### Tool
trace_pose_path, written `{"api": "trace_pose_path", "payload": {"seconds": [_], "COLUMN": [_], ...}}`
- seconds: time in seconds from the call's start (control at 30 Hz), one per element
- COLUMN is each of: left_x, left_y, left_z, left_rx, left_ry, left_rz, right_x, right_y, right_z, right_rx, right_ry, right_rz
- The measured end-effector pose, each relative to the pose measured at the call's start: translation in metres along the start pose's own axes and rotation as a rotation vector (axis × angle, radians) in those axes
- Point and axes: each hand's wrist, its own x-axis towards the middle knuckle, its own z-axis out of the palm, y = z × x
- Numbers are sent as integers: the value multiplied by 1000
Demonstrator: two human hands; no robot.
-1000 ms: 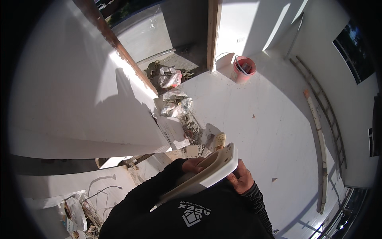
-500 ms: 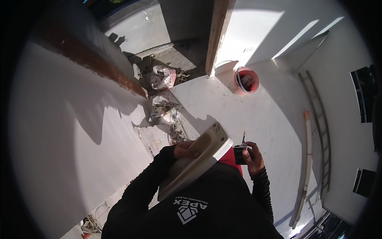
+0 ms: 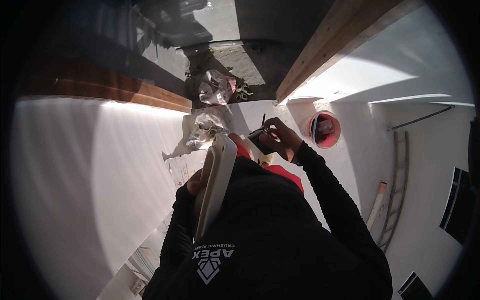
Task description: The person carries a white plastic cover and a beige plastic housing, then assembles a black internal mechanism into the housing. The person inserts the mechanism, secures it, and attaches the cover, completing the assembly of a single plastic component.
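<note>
"White against a black shirt (image 3: 280,225): a basin (image 3: 223,172), held on edge at the chest, the left hand's (image 3: 196,184) grip closed on its left side."

"Heavy?"

"Probably. It looks ceramic: stiff, slick, apt to chip. The rim seems the surest hold, ideally with a palm beneath."

"And the right hand (image 3: 284,138)?"

"Out ahead, its grip narrowed on a small black box (image 3: 261,145), well apart from the basin."

"Farther off?"

"A red bucket (image 3: 334,142) on the pale floor (image 3: 360,165), right; plastic bags (image 3: 214,89) lie between wooden posts (image 3: 325,50)."
</note>
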Motion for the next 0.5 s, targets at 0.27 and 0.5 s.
{"api": "trace_pose_path", "payload": {"seconds": [0.27,0.5], "left_x": [136,195], "left_y": [97,196], "left_z": [-89,-184], "left_rx": [-561,-300], "left_ry": [155,7], "left_rz": [-98,83], "right_x": [199,340], "right_y": [-55,-104], "right_z": [-42,-73], "right_rx": [-271,-301], "right_ry": [-242,-335], "right_rz": [6,-92]}}
